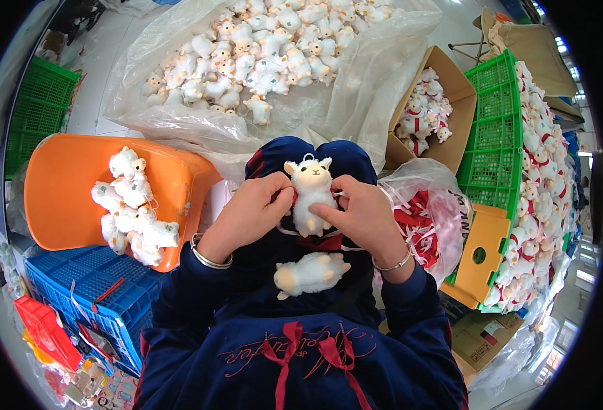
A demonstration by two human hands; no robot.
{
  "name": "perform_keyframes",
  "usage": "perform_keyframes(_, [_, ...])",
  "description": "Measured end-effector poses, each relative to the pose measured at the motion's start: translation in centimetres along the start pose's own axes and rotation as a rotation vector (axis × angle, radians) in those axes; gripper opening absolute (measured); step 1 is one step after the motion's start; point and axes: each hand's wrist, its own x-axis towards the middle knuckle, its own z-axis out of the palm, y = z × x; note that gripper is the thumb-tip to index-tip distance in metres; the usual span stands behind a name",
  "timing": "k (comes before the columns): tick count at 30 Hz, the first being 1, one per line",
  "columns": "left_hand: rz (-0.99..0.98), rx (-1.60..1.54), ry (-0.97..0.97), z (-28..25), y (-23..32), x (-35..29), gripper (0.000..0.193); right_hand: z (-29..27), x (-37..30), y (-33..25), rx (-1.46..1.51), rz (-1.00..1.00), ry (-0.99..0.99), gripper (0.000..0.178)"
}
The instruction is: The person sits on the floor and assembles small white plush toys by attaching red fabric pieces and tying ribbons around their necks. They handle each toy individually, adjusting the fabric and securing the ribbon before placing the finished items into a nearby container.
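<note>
A white plush sheep [311, 179] with a cream face and a small loop on its head is held upright over my knees, facing up. At the left of its neck, my left hand [252, 210] is closed, pinching a small bit of red cloth strip [295, 196]. My right hand [368, 217] grips the sheep's other side, its thumb pressed on the belly. What the right fingertips hold behind the neck is mostly hidden. A second plush sheep [313, 275] lies on its side on my lap, touched by neither hand.
Ahead, many plush sheep [267, 51] lie on a clear plastic sheet [363, 89]. An orange tub [62, 191] and a blue crate [103, 283] stand left. Rightward are a bag of red cloth strips [421, 229], a cardboard box [462, 102] and a green crate [496, 137] of red-scarved sheep.
</note>
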Motion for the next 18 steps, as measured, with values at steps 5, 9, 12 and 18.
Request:
perform_keyframes(5, [0.235, 0.116, 0.053, 1.2, -0.5, -0.3, 0.016, 0.3, 0.3, 0.3, -0.027, -0.046, -0.005, 0.043])
perform_keyframes(9, [0.176, 0.145, 0.067, 1.6, -0.2, -0.6, 0.016, 0.6, 0.3, 0.8, 0.015, -0.092, 0.032, 0.042])
perform_keyframes(12, [0.161, 0.201, 0.084, 2.0, -0.1, -0.6, 0.017, 0.2, 0.4, 1.7, 0.152, -0.108, -0.015, 0.038])
perform_keyframes(18, [0.188, 0.302, 0.143, 3.1, 0.1, -0.9, 0.021, -0.2, 0.2, 3.3, 0.445, 0.020, -0.087, 0.021])
